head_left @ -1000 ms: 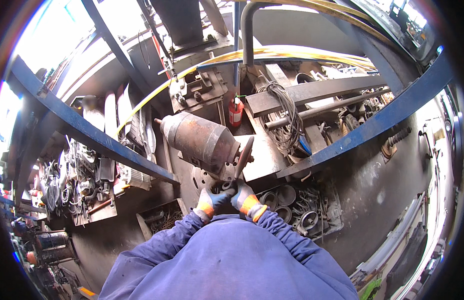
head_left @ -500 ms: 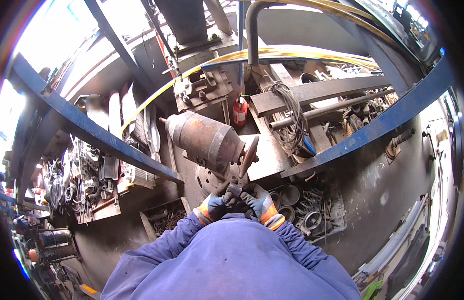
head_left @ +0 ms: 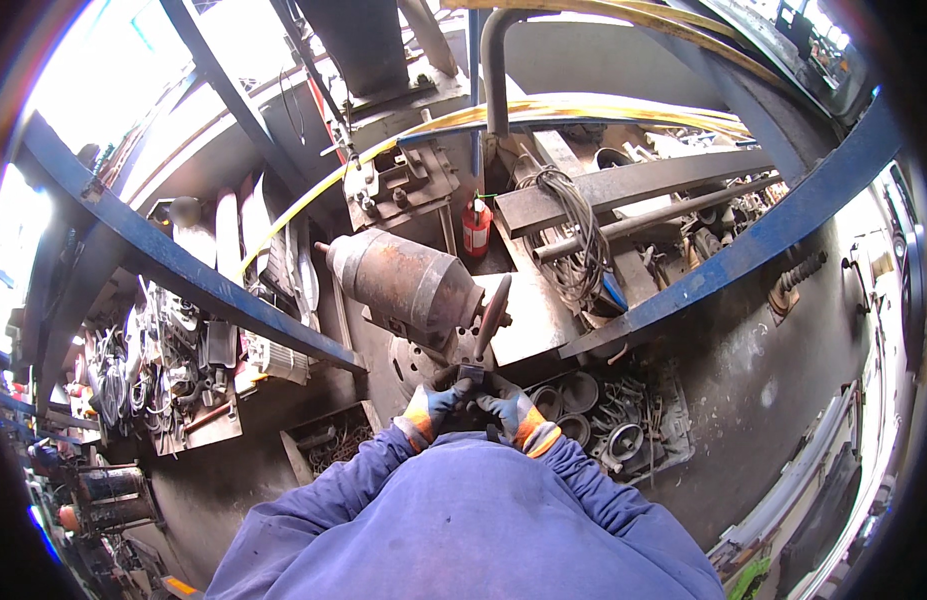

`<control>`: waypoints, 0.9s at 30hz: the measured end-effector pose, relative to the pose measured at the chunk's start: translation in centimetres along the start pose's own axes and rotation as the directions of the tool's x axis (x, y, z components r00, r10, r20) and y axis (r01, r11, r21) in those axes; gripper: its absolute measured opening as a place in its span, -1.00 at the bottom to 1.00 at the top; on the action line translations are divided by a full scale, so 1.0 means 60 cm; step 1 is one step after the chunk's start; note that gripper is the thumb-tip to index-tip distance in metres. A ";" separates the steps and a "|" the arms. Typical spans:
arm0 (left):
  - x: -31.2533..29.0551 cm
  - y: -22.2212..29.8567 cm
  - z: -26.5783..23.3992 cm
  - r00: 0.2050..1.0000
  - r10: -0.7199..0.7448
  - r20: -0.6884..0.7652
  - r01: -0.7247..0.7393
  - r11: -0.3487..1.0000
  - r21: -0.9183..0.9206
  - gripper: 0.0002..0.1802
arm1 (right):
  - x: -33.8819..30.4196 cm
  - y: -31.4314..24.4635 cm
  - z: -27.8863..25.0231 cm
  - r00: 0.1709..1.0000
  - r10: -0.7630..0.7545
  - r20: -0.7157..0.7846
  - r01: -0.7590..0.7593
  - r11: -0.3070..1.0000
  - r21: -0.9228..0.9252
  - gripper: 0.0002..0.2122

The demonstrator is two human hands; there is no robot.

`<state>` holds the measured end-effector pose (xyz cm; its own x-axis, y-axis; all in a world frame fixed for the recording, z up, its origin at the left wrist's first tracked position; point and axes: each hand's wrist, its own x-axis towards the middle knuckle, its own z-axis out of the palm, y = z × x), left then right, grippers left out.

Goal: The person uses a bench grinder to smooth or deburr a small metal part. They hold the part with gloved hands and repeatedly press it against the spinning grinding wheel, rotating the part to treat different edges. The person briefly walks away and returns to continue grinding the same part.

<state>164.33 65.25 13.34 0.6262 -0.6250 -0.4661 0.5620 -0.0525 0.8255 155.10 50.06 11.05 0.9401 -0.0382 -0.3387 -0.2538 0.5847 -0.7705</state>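
Both my hands wear dark blue-grey gloves with orange cuffs and meet close in front of my body. My left hand [head_left: 432,403] and my right hand [head_left: 509,407] are closed on a small dark block-shaped piece [head_left: 470,373], its kind too small to make out. Just beyond them stands a round metal plate with holes [head_left: 407,358]. Above that plate lies a rusty cylindrical tank [head_left: 398,285], tilted, with a handwheel [head_left: 495,318] seen nearly edge-on at its near end. Parts of my fingers are hidden behind the gloves' backs.
Metal rings and scrap fill a tray [head_left: 673,450] to the right; chains lie in a box [head_left: 295,457] to the left. Blue frame beams [head_left: 198,262] cross both sides. A red fire extinguisher [head_left: 476,228], coiled cable [head_left: 573,245] and steel beam [head_left: 633,190] stand farther off.
The small dark piece has turned from slanted to more level between my hands. My hands have shifted slightly, the left one a little further over the piece. The whole view has moved slightly.
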 end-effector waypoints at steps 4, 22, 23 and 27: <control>-0.001 0.048 0.030 0.999 0.030 0.029 -0.031 0.999 0.032 -0.53 | 0.003 -0.039 -0.006 0.998 -0.016 0.059 0.029 0.974 -0.223 -0.63; 0.029 -0.008 0.010 0.993 0.083 -0.087 -0.082 0.997 0.016 -0.53 | 0.056 0.034 -0.007 0.922 -0.369 -0.122 0.226 0.764 -0.604 -0.66; 0.030 -0.014 0.006 0.993 0.102 -0.063 -0.103 0.995 -0.004 -0.53 | 0.054 0.030 -0.004 0.921 -0.376 -0.105 0.251 0.776 -0.578 -0.69; 0.033 -0.023 0.003 0.990 0.141 -0.012 -0.141 0.987 -0.082 -0.51 | 0.045 -0.004 0.003 0.948 -0.307 -0.089 0.218 0.824 -0.523 -0.75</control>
<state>164.70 63.97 11.32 0.7055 -0.6168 -0.3490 0.5100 0.1000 0.8543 157.71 49.94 10.42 0.9486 -0.2874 -0.1323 -0.1231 0.0500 -0.9911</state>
